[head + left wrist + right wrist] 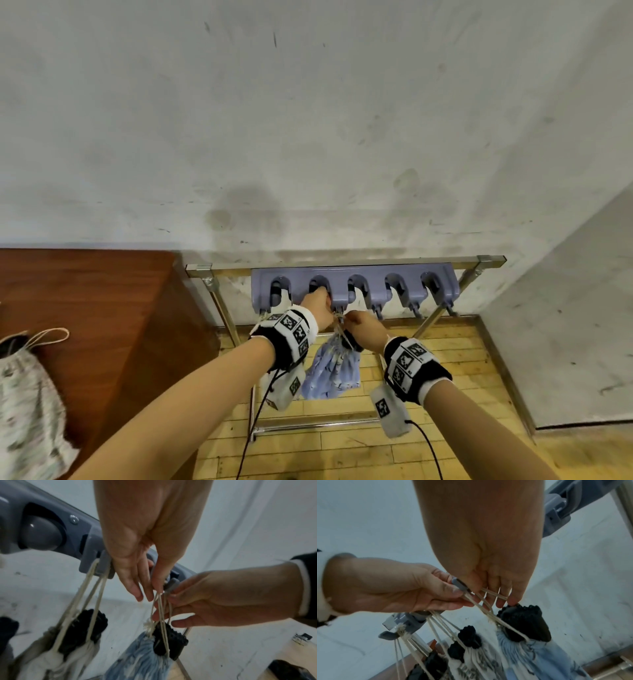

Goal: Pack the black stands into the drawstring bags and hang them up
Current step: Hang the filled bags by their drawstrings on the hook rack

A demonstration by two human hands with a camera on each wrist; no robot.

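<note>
Both hands meet at a grey-blue plastic hook rail (pixel 352 286) fixed to a silver metal rack (pixel 346 263) against the white wall. The left hand (pixel 137 550) reaches down beside a small grey hook (pixel 170 583) on the rail's underside, its fingers nearly straight and its fingertips (pixel 139 596) touching the cream drawstring cords (pixel 160 609) of a pale blue patterned fabric drawstring bag (pixel 330 371). The right hand (pixel 489 550) comes in from the other side and pinches those same cords between thumb and curled fingers just under the hook; whether the loop already sits on the hook cannot be told. The bag hangs below both hands, over the yellow wooden floor (pixel 342 448), with the knobbly black stand (pixel 524 622) sticking out of its gathered mouth. On the neighbouring hook (pixel 102 566) to the left, a white printed drawstring bag (pixel 51 661) hangs by its own cords, black stand ends showing at its top too. Further left, on the reddish-brown wooden tabletop (pixel 102 325), lies another white patterned drawstring bag (pixel 29 404) with a looped cord beside it.
</note>
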